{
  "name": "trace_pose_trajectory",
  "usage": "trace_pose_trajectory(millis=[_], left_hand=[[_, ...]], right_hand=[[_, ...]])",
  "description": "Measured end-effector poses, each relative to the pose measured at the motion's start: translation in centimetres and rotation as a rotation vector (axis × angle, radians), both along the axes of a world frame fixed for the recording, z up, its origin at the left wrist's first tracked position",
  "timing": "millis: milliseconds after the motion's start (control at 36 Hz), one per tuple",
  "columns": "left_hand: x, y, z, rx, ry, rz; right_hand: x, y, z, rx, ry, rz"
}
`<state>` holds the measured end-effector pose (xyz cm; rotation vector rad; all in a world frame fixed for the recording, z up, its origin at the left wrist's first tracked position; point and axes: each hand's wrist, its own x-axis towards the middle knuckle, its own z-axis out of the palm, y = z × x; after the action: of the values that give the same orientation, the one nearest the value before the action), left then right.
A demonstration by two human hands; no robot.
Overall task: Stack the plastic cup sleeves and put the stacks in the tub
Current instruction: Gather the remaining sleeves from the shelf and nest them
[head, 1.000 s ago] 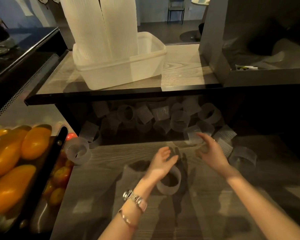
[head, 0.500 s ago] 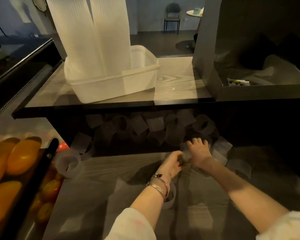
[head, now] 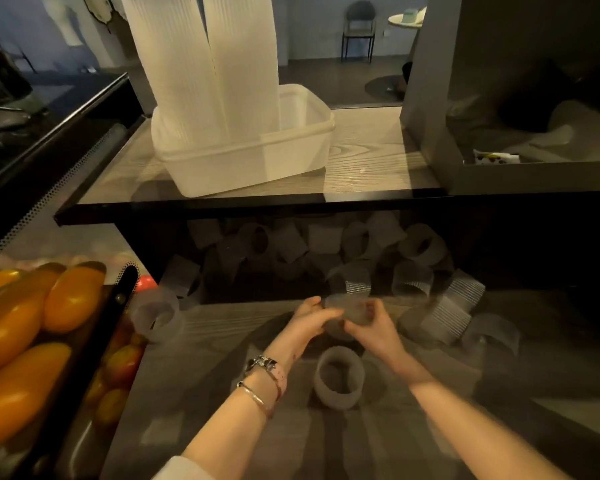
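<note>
A translucent ribbed cup sleeve (head: 349,308) is held between my left hand (head: 312,320) and my right hand (head: 373,329), just above the lower wooden counter. Both hands curl round it from either side. Another sleeve (head: 338,377) stands upright on the counter just below my hands. Several loose sleeves (head: 326,247) lie heaped in the dark gap under the upper shelf, and more (head: 454,306) spill out to the right. On the upper shelf a white plastic tub (head: 291,150) holds two tall stacks of sleeves (head: 205,60).
A tray of orange and red fruit (head: 32,327) sits at the left with a black handle (head: 115,306) along its edge. One sleeve (head: 158,315) lies near that tray. A grey box (head: 499,133) stands on the upper shelf at the right.
Both hands reached into the pile under the shelf, then drew back toward me with a sleeve held between them. The camera has tilted down slightly.
</note>
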<state>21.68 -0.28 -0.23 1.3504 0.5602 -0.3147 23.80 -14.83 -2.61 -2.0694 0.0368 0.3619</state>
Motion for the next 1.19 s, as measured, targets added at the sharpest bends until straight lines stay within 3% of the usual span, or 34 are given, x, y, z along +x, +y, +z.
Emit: trace_pose_trajectory(millis=[56, 250, 472, 806, 1194], left_hand=[[-0.7, 0.9, -0.5, 0.077, -0.027, -0.091], [-3.3, 2.9, -2.0, 0.292, -0.046, -0.301], [-3.6, 2.6, -2.3, 0.326, -0.1, -0.24], [-5.9, 2.1, 1.4, 0.367, -0.335, -0.177], [-12.4, -0.5, 0.3, 0.437, -0.426, -0.176]], right_hand=[[-0.4, 0.4, -0.2, 0.134, 0.034, 0.091], [-0.8, -0.2, -0.8, 0.051, -0.002, 0.309], [-0.6, -0.3, 0.1, 0.113, 0.02, 0.276], [-3.7, -0.2, 5.2, 0.451, -0.033, 0.139], [-9.2, -3.3, 3.0, 0.469, -0.123, 0.181]])
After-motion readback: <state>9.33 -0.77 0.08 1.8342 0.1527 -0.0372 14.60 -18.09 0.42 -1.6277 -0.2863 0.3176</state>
